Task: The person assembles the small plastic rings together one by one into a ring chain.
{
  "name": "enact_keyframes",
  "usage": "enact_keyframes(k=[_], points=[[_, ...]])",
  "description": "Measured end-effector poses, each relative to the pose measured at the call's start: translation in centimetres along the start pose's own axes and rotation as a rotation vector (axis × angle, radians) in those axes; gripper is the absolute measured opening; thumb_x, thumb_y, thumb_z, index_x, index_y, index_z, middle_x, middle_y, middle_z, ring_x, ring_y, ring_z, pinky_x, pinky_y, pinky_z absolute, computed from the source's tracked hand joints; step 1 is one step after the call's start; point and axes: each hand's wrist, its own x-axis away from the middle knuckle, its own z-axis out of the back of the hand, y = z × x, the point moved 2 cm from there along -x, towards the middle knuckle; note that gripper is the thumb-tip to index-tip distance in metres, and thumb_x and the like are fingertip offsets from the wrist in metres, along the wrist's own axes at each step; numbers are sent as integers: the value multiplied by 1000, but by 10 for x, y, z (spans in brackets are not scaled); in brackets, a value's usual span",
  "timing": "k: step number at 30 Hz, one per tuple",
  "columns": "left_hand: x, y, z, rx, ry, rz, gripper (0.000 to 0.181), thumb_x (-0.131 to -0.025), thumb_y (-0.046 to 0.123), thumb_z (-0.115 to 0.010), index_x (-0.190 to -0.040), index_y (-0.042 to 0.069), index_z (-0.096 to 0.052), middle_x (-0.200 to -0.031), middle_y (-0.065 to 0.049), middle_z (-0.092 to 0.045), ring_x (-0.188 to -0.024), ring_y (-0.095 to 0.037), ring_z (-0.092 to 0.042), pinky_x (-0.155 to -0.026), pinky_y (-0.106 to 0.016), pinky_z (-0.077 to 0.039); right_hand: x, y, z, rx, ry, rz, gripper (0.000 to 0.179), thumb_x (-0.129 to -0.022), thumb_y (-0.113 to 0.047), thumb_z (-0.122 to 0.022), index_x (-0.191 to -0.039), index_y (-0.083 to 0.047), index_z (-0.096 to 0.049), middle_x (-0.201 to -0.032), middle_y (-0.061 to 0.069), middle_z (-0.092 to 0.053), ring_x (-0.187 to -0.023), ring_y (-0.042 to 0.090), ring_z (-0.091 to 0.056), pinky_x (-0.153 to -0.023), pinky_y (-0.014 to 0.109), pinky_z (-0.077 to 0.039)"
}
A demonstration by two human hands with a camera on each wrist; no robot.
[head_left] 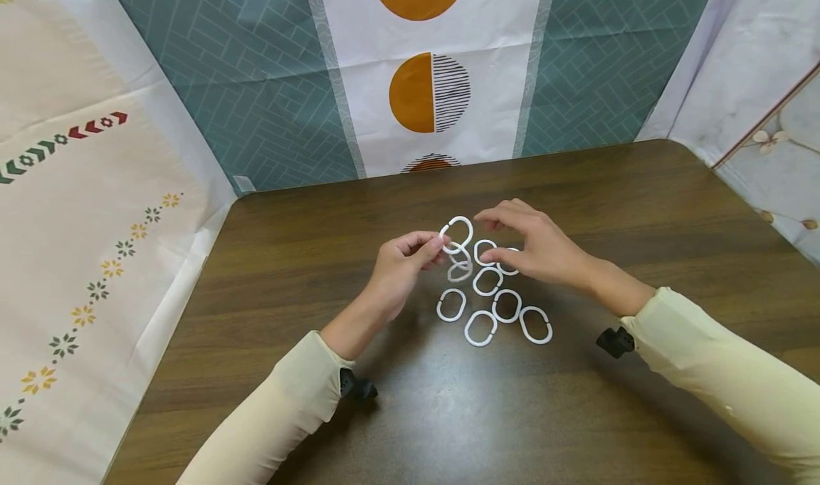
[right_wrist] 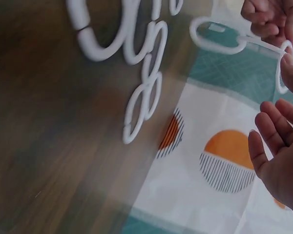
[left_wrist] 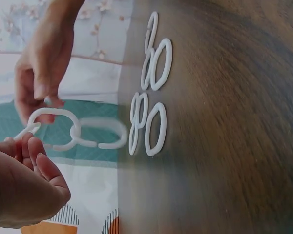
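My left hand point(head_left: 398, 266) pinches a white oval C-ring point(head_left: 460, 219) between thumb and fingers, raised over the table. From it hangs a second C-ring point(left_wrist: 56, 112), and through that one a third C-ring point(left_wrist: 112, 145), blurred, making a short chain. To the right, my right hand point(head_left: 546, 246) hovers with fingers and thumb spread, holding nothing. Below it lie several loose white C-rings, two of them partly behind its thumb in the head view. Nearer me are a single C-ring point(head_left: 439, 308) and a small cluster, with one C-ring point(head_left: 538, 342) at its right end.
The brown wood-grain table point(head_left: 307, 257) spreads around the rings. Behind its far edge hangs a teal and white patterned cloth point(head_left: 275, 79), with light cloths at both sides. Small black wrist cameras sit under the left cuff point(head_left: 357, 387) and right cuff point(head_left: 616, 342).
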Motion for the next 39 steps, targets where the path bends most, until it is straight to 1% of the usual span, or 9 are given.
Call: enact_keyframes(k=[6, 11, 15, 17, 20, 26, 32, 33, 39], points=[[-1, 0, 6, 22, 2, -14, 20, -94, 6, -60, -105, -9, -65, -92, -4, -70, -72, -10, -61, -70, -23, -49, 21, 13, 9, 22, -49, -40, 46, -73, -9, -84, -115, -8, -66, -105, -3, -63, -100, 18, -54, -84, 35, -43], [-1, 1, 7, 25, -7, -24, 20, -94, 6, -60, -105, -10, -65, -89, 0, -69, -73, -11, -61, -70, -22, -48, 42, 19, 9, 61, -154, -52, 44, -72, -15, -85, -113, -12, -68, -106, -2, -63, -102, 17, -53, -85, 38, -40], [-1, 2, 8, 17, -1, -13, 20, -94, 7, -60, -106, -9, -65, -91, -1, -69, -73, -10, -61, -71, -23, -49, 63, 19, 4, 117, -258, -57, 52, -68, -23, -87, -115, -12, -68, -107, -1, -62, -104, 18, -52, -87, 45, -37], [-2, 2, 9, 15, 4, -5, 20, -95, 7, -60, -106, -9, -65, -96, -10, -70, -72, -10, -61, -71, -22, -49, 72, 20, 2, 153, -303, -62, 58, -65, -29, -88, -115, -11, -67, -107, -2, -62, -103, 16, -52, -87, 45, -36], [-2, 1, 10, 17, 4, 0, 20, -95, 7, -60, -106, -9, -64, -99, -13, -69, -72, -10, -61, -71, -23, -49, 82, 19, -2, 201, -348, -80, 67, -60, -38, -89, -117, -11, -66, -106, -4, -60, -101, 14, -51, -84, 41, -36], [-2, 0, 10, 14, -2, 14, 20, -95, 8, -61, -107, -8, -65, -107, -23, -66, -72, -10, -61, -72, -23, -48, 92, 17, -9, 251, -392, -88, 65, -60, -49, -86, -112, -15, -63, -103, -9, -54, -99, 11, -47, -81, 37, -34], [-2, -2, 9, 5, -7, 21, 22, -94, 8, -61, -108, -9, -64, -94, -4, -69, -72, -10, -60, -74, -26, -48, 92, 18, -11, 250, -410, -99, 57, -63, -49, -85, -106, -19, -63, -99, -11, -52, -97, 9, -44, -82, 36, -33], [-2, -2, 9, 5, -7, 18, 22, -94, 8, -61, -108, -9, -64, -94, -4, -69, -72, -10, -60, -76, -28, -49, 92, 18, -11, 254, -409, -92, 56, -63, -48, -85, -105, -18, -63, -99, -11, -52, -97, 9, -44, -82, 36, -33], [-2, -2, 9, 11, -4, 15, 20, -94, 7, -61, -106, -8, -65, -103, -20, -67, -71, -11, -61, -78, -30, -50, 95, 17, -12, 310, -395, -23, 52, -67, -45, -85, -103, -17, -59, -96, -11, -51, -94, 6, -42, -79, 32, -32]])
